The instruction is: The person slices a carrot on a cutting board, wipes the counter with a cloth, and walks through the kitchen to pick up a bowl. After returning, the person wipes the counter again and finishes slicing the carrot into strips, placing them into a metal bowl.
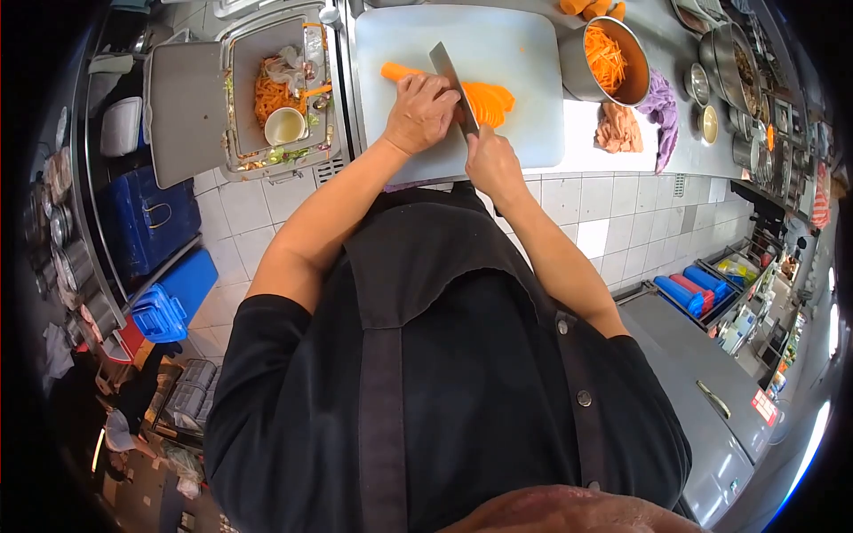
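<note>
- pressed the carrot [397, 71] flat to the cutting board [524, 44] with the left hand [419, 114], fingers curled down and closed over its middle, most likely to stop it rolling and to tuck the fingertips away from the edge.
- gripped the cleaver [447, 69] in the right hand [491, 164], fist fully closed round the handle (itself hidden inside the fist), blade upright and close against the left knuckles, apparently as a guide.
- found the carrot at about twelve o'clock in the view, its uncut end poking out toward nine o'clock from the left hand, with cut slices [493, 99] fanned out at three o'clock of the blade.
- noted a metal bowl [576, 75] just beside the board at its three o'clock edge, heaped with shredded carrot [607, 55], presumably set near so cut pieces travel little.
- spotted a purple cloth [659, 107] and a pale pink heap [617, 129] at about five o'clock of the bowl; could not tell what the heap was.
- made out a scrap bin [240, 71] at nine o'clock of the board, holding peelings and a small white cup [284, 126], seemingly placed for sweeping waste off the edge.
- glimpsed more whole carrots [591, 7] at twelve o'clock of the bowl, cropped by the frame.
</note>
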A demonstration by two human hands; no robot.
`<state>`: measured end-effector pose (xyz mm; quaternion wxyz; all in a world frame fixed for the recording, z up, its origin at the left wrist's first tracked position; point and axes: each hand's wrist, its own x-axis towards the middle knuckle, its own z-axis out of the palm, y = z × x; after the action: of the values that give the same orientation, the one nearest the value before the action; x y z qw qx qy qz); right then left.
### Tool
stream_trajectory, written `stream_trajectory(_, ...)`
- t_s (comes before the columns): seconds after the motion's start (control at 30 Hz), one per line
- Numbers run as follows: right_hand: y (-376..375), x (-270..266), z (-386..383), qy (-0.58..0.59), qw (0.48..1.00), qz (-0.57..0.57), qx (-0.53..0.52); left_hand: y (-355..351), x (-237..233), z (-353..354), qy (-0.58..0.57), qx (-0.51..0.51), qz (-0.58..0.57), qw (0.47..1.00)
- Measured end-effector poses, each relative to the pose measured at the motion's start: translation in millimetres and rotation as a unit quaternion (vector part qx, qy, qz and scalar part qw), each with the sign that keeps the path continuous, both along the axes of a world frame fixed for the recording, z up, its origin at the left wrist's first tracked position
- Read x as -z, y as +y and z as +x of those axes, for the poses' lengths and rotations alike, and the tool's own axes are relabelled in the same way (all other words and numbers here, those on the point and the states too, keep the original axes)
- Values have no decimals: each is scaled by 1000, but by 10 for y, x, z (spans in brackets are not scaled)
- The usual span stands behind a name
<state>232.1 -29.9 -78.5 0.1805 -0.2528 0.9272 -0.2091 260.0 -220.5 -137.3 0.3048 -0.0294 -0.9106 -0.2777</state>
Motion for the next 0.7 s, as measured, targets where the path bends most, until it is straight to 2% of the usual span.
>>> stream_trajectory(0.17,41,-34,-105,-5,1000,-8,7,-77,22,-31,17,6,-13,1000)
stream_trajectory(0.27,91,-316,-33,-5,1000,-13,-14,-97,26,-15,3,-14,-46,999)
stream_trajectory(0.43,321,-829,132,-45,999,15,15,-91,-1,-20,-7,-12,-57,998)
stream_trajectory(0.53,399,-845,151,-53,998,45,8,-96,-12,-35,-5,-15,-55,998)
stream_trajectory(0.7,309,-722,89,-43,999,30,-4,-100,3,-48,-4,-15,-46,999)
